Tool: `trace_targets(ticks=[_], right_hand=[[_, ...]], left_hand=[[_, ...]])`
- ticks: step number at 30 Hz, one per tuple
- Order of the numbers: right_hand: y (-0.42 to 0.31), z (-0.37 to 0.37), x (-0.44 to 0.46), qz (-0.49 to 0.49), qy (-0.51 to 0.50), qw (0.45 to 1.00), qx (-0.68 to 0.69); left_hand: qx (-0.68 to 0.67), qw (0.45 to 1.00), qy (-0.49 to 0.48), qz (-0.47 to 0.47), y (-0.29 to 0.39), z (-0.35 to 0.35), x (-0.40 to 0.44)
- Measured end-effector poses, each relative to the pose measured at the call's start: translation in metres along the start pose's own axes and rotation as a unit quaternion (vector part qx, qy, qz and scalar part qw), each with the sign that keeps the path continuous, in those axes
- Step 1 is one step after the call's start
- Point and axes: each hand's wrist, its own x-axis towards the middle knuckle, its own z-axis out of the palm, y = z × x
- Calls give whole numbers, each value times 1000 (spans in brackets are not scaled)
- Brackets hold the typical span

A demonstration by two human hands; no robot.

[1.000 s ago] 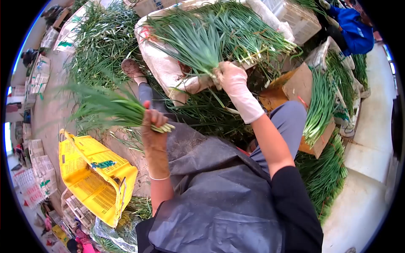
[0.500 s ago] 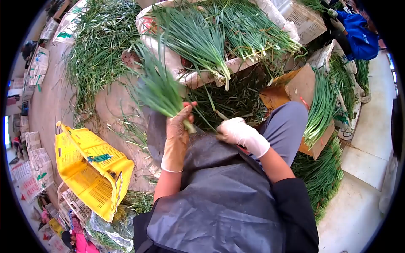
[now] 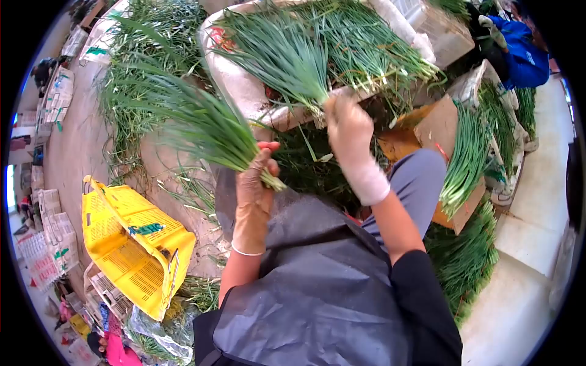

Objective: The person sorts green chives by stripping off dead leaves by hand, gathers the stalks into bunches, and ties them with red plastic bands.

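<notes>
My left hand (image 3: 256, 177), in a stained glove, is closed round the pale stem ends of a bunch of long green stalks (image 3: 213, 125), whose leaves fan out to the upper left. My right hand (image 3: 348, 125), in a whitish glove and smeared by motion, is at the root ends of the stalks (image 3: 287, 58) lying on a padded white tray (image 3: 229, 79). Its fingers look bent inward, but what they grip, if anything, is too blurred to make out.
A yellow crate (image 3: 137, 244) lies tilted at the lower left. Loose greens (image 3: 146, 36) are heaped at the upper left. A cardboard box (image 3: 436, 131) and stacked green bunches (image 3: 467, 158) are on the right. A person in blue (image 3: 525, 52) is at the upper right.
My right hand dropped to my lap, then rose again to the stalks on the tray. My left hand moved right and down with its bunch, which now spreads wider.
</notes>
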Motion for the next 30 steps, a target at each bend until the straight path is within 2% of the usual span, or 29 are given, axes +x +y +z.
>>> trace_targets(ticks=[1, 3, 4, 7, 8, 9, 10, 11, 13, 14, 16, 17, 18, 19, 20, 21, 23, 24, 25, 27, 28, 29, 30], right_hand=[[-10, -3, -14, -81, -4, 996, -23], [-27, -9, -48, -232, -11, 969, 85], [-30, -7, -65, -235, -38, 967, 97], [-29, -8, -81, -223, -90, 959, 149], [-31, -15, -84, -54, -158, 946, 279], [-32, -20, -86, 118, -220, 885, 394], [-29, -15, -91, 201, -249, 855, 407], [-26, -13, -90, 285, -306, 782, 462], [-26, -7, -85, 356, -375, 684, 514], [-27, -6, -85, 355, -374, 686, 513], [-31, -3, -86, 271, -284, 804, 448], [-32, -1, -87, 271, -284, 803, 448], [-31, 2, -87, 132, -245, 882, 379], [-30, 4, -87, -10, -196, 935, 296], [-31, 4, -88, -46, -182, 944, 270], [-27, 4, -90, -96, -214, 950, 207], [-23, -5, -72, -57, -153, 978, 133], [-14, 0, -54, 3, -48, 985, 167], [-1, 4, -38, 67, -19, 988, 140], [10, 8, -4, 116, -85, 990, 2], [23, 25, 15, 216, -277, 933, -75], [39, 39, 18, 187, -309, 931, -58], [37, 34, 22, 170, -280, 942, -74]], left_hand=[[-31, 999, -8, -33, -8, 3, 3], [-77, 992, 49, -87, -26, 6, 6], [-51, 993, -3, -106, -27, 3, 6], [-77, 982, -24, -172, -43, -28, 12], [-77, 982, -22, -173, -47, -35, 10], [-77, 981, -11, -178, -44, -31, 2], [-78, 980, 0, -183, -42, -29, -3], [-77, 980, 0, -184, -43, -31, -3], [-60, 980, -23, -190, -49, -38, -1], [-74, 977, -38, -197, -53, -45, 4], [-98, 979, -2, -178, -47, -32, -1], [-123, 979, 35, -159, -44, -24, -4], [-121, 979, 34, -162, -40, -16, -8], [-121, 979, 30, -164, -46, -24, -5], [-84, 983, 19, -163, -57, -39, 1], [-47, 986, 9, -161, -61, -49, 5], [-45, 992, 58, -104, -30, -39, 0], [-51, 996, 66, -42, -18, -43, 3], [-64, 997, 53, -6, 1, -43, 2], [-84, 996, 30, 8, 24, -45, 2], [-101, 994, -31, 22, 31, -43, 4], [-118, 988, -94, 36, 38, -39, 6], [-116, 990, -44, 64, 38, -31, 8]])
